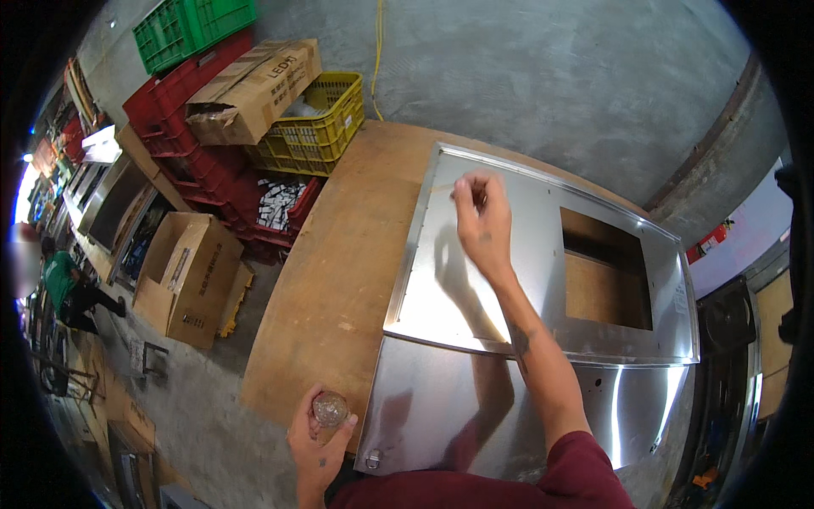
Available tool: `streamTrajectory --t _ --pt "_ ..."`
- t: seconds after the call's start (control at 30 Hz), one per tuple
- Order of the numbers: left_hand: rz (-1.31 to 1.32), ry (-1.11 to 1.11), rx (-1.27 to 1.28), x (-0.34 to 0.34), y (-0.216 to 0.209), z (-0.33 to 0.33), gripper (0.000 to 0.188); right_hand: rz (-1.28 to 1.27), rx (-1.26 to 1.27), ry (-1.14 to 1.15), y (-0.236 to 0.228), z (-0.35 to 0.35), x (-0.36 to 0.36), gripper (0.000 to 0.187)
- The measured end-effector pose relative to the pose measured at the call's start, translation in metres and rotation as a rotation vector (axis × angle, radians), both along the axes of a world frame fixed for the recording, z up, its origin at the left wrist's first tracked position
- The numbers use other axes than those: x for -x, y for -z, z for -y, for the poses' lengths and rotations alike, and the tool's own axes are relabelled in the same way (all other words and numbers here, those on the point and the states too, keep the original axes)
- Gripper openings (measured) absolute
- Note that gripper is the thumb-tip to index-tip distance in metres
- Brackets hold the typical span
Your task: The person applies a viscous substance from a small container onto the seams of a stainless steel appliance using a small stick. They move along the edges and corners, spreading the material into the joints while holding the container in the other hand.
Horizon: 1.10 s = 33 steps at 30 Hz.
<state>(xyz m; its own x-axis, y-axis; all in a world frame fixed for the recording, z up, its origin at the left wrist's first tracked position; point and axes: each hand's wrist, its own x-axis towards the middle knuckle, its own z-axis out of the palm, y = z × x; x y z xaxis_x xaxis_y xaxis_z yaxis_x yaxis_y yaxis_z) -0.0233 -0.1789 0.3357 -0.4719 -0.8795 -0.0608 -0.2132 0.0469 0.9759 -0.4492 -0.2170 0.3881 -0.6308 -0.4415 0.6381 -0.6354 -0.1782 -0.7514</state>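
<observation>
A large stainless steel panel (526, 220) with a raised rim lies on the wooden table, a rectangular opening cut through its right part. My right hand (483, 216) is above the panel's left half, fingers curled and slightly blurred; whatever they pinch, if anything, is too small to make out. Its shadow falls on the shiny metal. At the table's near left edge, my left hand (318, 437) grips a round, clear-brownish object (330, 409), perhaps a small container. A bent steel front (441, 399) with a small latch at its lower left corner adjoins the panel's near side.
The wooden tabletop (322, 280) extends left of the panel. Beyond it stand stacked red crates (182, 161), a yellow crate (318, 136), a long carton (254, 89) and a green crate (191, 30). An open cardboard box (199, 280) sits on the floor. A person in green (64, 284) is far left.
</observation>
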Motion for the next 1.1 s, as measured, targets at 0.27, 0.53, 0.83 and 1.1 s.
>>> streamTrajectory --t 0.27,0.53,0.83,1.1 --pt "0.055 -0.054 -0.070 0.007 -0.005 0.009 0.073 0.124 -0.084 0.293 0.087 0.084 0.130 0.030" --pt "0.146 -0.097 -0.112 0.009 -0.003 0.013 0.075 0.036 -0.100 0.271 0.134 0.104 0.155 0.026" --pt "0.144 -0.076 -0.129 0.019 0.001 0.013 0.077 0.041 -0.147 0.214 0.126 0.101 0.148 0.024" --pt "0.144 -0.060 -0.152 0.019 0.003 0.016 0.077 0.015 -0.166 0.215 0.121 0.100 0.142 0.026"
